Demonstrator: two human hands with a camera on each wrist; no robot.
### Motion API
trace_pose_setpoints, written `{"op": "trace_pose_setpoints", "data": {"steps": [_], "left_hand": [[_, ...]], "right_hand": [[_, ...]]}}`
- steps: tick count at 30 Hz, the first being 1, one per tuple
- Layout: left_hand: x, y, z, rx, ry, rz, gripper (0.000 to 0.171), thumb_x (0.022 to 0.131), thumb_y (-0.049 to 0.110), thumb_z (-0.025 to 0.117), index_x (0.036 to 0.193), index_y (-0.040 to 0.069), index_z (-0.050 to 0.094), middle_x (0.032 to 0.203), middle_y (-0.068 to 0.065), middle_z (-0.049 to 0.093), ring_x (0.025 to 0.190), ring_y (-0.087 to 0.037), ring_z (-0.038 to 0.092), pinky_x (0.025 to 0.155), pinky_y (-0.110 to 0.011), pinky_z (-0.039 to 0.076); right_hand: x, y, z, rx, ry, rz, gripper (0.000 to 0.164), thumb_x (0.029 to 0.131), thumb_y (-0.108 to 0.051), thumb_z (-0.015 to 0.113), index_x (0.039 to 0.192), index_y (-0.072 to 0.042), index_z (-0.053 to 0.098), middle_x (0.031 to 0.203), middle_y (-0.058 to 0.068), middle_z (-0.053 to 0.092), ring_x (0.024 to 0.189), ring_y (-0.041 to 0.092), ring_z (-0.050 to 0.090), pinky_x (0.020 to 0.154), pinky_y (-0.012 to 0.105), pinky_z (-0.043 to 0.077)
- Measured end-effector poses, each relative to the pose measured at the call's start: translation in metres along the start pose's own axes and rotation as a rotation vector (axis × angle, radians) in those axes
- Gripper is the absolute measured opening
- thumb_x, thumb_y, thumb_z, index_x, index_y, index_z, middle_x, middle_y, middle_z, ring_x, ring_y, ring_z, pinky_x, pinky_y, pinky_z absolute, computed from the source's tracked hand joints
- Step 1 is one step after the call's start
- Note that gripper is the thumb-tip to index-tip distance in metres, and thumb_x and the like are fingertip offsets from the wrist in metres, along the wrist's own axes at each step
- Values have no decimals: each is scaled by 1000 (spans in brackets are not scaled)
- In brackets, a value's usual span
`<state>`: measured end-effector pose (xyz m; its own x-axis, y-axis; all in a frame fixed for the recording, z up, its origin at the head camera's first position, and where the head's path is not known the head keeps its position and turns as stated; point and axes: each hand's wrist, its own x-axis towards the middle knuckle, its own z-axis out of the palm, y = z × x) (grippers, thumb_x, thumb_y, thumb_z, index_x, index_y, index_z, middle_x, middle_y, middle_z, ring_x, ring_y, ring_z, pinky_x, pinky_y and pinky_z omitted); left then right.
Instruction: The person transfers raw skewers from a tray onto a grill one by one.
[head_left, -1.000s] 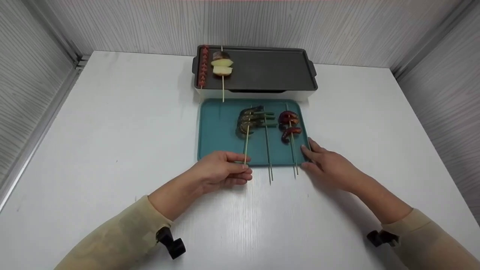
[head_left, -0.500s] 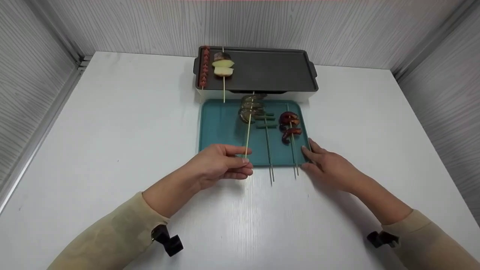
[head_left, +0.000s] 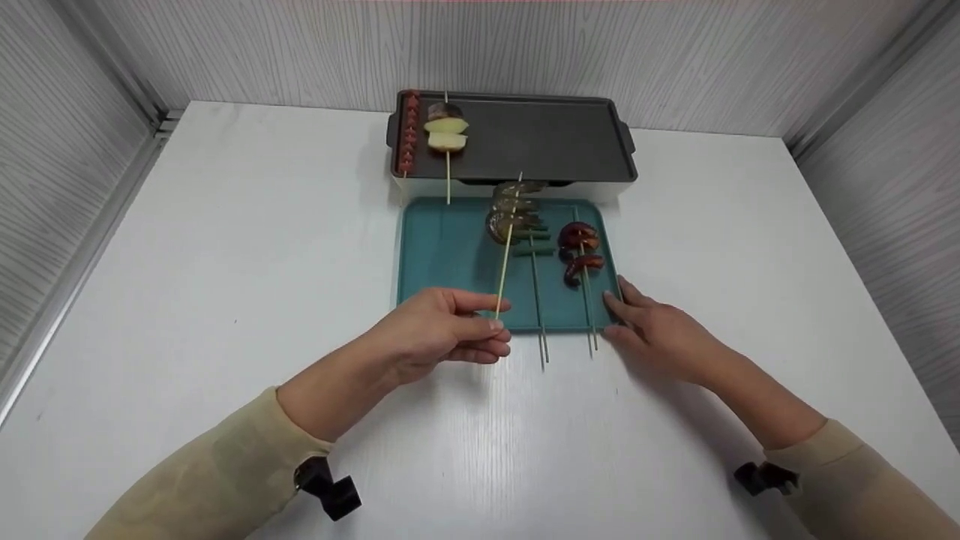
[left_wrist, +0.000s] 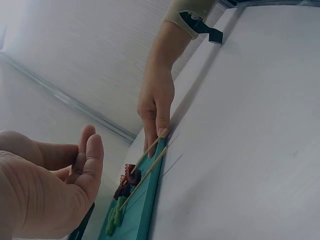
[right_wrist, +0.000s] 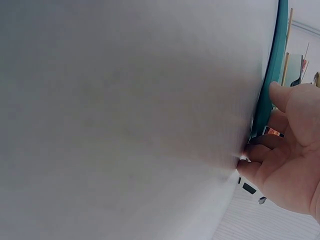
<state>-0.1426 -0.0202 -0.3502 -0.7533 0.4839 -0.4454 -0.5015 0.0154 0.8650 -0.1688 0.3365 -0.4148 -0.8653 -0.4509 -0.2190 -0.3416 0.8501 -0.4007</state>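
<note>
1. The shrimp skewer [head_left: 512, 204] has been raised off the teal tray [head_left: 442, 255] over the last second; it lay beside the green skewer [head_left: 534, 253] and is now held above, shifted slightly right, with its tip over the front edge of the grill [head_left: 547, 142].
2. By this, one skewer appears to have been freed from the tray, while two are left lying there, untouched.
3. The bare stick of the shrimp skewer is pinched near its lower end by the left grip [head_left: 454, 330], above the tray's near edge.
4. The tray's near right corner is held by the right grip [head_left: 664, 337], which has stayed in place.
5. The grill, dark, flat and low-rimmed, is set by the far edge of the surface [head_left: 225, 225]; the tray is placed just in front of it.
6. Along the grill's left edge a notched red skewer [head_left: 409, 135] is laid, and beside it a skewer of pale wedges [head_left: 447, 141], its stick overhanging the front.
7. Shrimp are curled, glossy and ringed in brown; straight green stalks are threaded crosswise on the middle stick; the dark red skewer [head_left: 578, 240] by the tray's right edge is made of shiny, hooked pieces.
</note>
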Motion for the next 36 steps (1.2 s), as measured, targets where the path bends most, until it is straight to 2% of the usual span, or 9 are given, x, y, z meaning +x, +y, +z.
{"op": "trace_pose_setpoints", "data": {"steps": [6, 13, 19, 22, 26, 36], "left_hand": [[5, 13, -2, -7, 17, 20, 40, 106, 1, 64, 145, 2, 64, 111, -20, 77, 93, -20, 78, 91, -36, 62], [19, 31, -6, -16, 45, 16, 38, 106, 3, 63, 144, 5, 66, 115, -19, 76, 95, -19, 78, 93, -36, 61], [44, 54, -12, -72, 83, 34, 40, 107, 1, 62, 147, 4, 63, 122, -21, 74, 92, -18, 77, 95, -36, 60], [59, 63, -15, -114, 98, 39, 39, 107, 1, 62, 145, 3, 64, 118, -20, 74, 90, -19, 77, 96, -37, 60], [77, 70, -17, -152, 113, 48, 38, 107, 0, 60, 145, 3, 64, 111, -16, 75, 90, -20, 76, 96, -37, 59], [116, 78, -20, -149, 173, 33, 42, 109, 1, 57, 150, 5, 59, 124, -17, 70, 99, -21, 72, 96, -34, 59]], "right_hand": [[-1, -1, 0, 2, 3, 10, 66, 112, -40, 56, 162, -1, 37, 171, 25, 24, 151, 44, 37, 117, 58, 40], [0, -2, 1, 0, 12, 17, 66, 111, -40, 56, 162, -2, 39, 171, 25, 25, 151, 44, 37, 116, 59, 40], [0, -2, 1, -1, 9, 19, 66, 112, -40, 56, 162, -2, 38, 171, 24, 25, 152, 44, 37, 116, 59, 40], [-1, -2, 1, 0, 11, 19, 66, 112, -40, 56, 162, -2, 38, 171, 24, 25, 152, 44, 37, 116, 58, 41], [-1, -1, 1, 4, 11, 23, 66, 111, -40, 57, 162, -3, 38, 171, 24, 25, 152, 43, 37, 116, 58, 41], [-1, -2, 0, 4, 11, 17, 64, 112, -37, 57, 162, -1, 38, 171, 24, 25, 152, 44, 36, 117, 58, 40]]}}
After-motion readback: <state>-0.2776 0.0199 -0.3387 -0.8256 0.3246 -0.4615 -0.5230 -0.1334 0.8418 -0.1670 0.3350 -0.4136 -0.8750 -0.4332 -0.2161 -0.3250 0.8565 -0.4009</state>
